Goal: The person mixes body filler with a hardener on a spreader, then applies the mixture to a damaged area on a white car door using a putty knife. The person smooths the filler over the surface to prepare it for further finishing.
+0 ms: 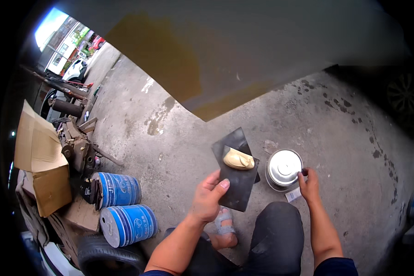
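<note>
My left hand is closed on a flat dark board, thumb on top. A smooth dollop of beige paste sits on the board's far end. Behind it shows a second dark sheet; whether my hand holds that too I cannot tell. To the right, a round metal can with a silver lid stands near the floor. My right hand has its thumb and curled fingers at the right edge of this lid. A small white box lies beside the can, close to my right hand.
A large grey panel with brownish patches hangs overhead in front. At left stand two blue drums, an open cardboard box, a tyre and metal parts. A dark wheel shows far right.
</note>
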Tool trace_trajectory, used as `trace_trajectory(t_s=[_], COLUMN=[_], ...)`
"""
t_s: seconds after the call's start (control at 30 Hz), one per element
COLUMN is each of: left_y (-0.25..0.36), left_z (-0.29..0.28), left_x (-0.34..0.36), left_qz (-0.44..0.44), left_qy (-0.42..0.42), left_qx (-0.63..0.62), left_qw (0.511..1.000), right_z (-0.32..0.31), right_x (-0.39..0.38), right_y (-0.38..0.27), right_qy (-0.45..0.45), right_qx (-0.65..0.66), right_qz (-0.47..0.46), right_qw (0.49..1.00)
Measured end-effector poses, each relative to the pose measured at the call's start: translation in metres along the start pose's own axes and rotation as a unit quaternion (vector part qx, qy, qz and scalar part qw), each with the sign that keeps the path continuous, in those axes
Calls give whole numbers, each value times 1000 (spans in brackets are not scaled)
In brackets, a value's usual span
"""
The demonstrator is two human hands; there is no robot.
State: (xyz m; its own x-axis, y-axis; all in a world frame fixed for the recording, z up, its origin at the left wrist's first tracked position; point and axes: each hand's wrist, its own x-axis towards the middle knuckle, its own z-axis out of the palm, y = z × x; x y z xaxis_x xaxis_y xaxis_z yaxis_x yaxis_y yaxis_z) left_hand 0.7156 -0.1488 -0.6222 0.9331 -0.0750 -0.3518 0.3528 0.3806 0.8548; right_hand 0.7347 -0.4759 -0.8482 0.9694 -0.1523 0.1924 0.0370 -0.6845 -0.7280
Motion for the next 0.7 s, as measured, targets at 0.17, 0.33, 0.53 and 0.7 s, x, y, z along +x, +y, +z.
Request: trace_trajectory(t_s=[0.17,0.33,0.53,0.7], left_y=[-8,-11,-11,-15], left_z=[-4,4,3,11], left_x=[-3,0,2,2], left_qz=[50,43,32,23], left_qy=[0,-2,0,15], left_qx=[10,23,36,40], left_qw=[999,999,999,999], right_z=[31,44,72,82], right_x=[-68,-108,-77,-81], right_y=[122,116,100,119], right_qy=[39,-16,8,30], right_qx=[62,4,-1,6], right_qz=[395,488,568,559], right_qw=[916,873,823,828])
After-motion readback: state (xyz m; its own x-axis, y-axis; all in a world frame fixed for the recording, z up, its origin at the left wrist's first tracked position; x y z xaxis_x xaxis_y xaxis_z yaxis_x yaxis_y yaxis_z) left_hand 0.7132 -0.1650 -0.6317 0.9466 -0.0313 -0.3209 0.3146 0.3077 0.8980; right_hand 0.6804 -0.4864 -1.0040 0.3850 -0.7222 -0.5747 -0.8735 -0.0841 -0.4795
